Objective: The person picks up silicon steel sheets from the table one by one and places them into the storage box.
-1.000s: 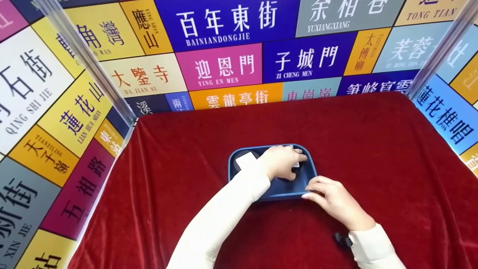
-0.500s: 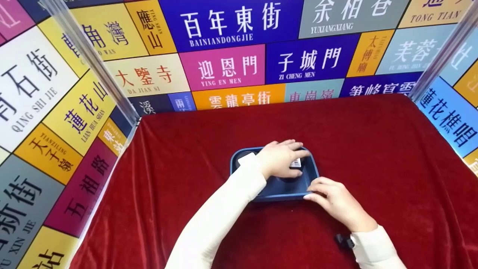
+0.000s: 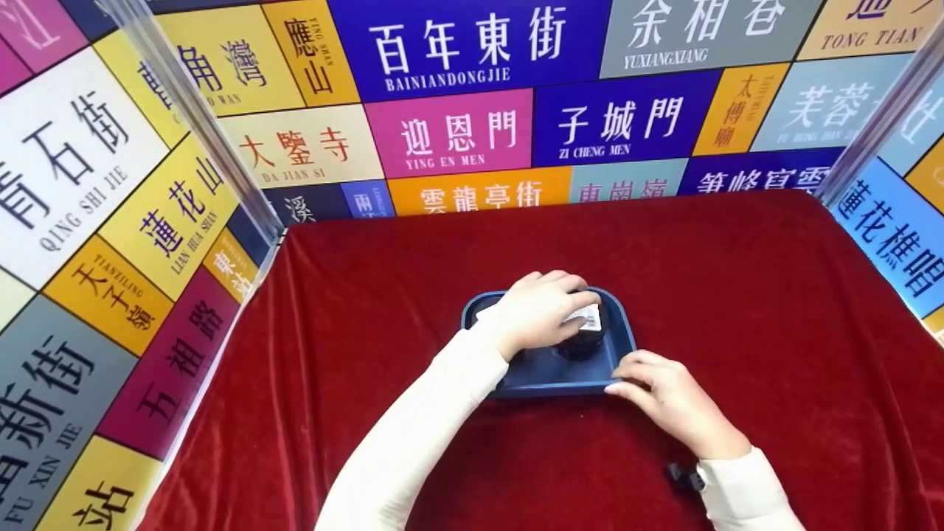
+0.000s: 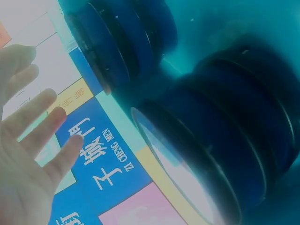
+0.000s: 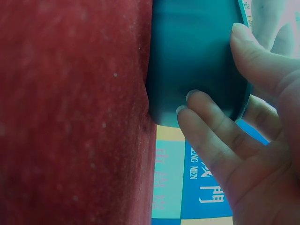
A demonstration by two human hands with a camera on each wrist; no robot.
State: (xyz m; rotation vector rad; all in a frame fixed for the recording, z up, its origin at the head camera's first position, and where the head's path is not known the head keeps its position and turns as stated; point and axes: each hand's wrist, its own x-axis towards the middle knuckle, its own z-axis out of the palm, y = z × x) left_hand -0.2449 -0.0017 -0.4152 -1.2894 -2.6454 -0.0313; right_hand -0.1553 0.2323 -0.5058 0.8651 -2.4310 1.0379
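A blue tray [image 3: 532, 386] with raised sides rests on the red cloth. Inside it are two dark, round, ribbed containers: the right one [image 3: 579, 344] shows a white label on top, and the left one [image 4: 123, 40] is almost wholly covered by my hand in the head view. My left hand [image 3: 537, 313] hovers over the containers, fingers spread and apart from them in the left wrist view. With thumb and fingers my right hand [image 3: 675, 402] grips the tray's near right corner; in the right wrist view fingertips press its outer wall [image 5: 197, 56].
Red velvet cloth [image 3: 369, 295] covers the table around the tray. Printed panels with place names [image 3: 457, 133] stand behind and at both sides, with clear posts [image 3: 199, 110] at the corners. A small black device [image 3: 684, 478] sits at my right wrist.
My left hand has drawn up and back to the left from the right container, uncovering its label and dark side. My right hand keeps its hold on the tray corner.
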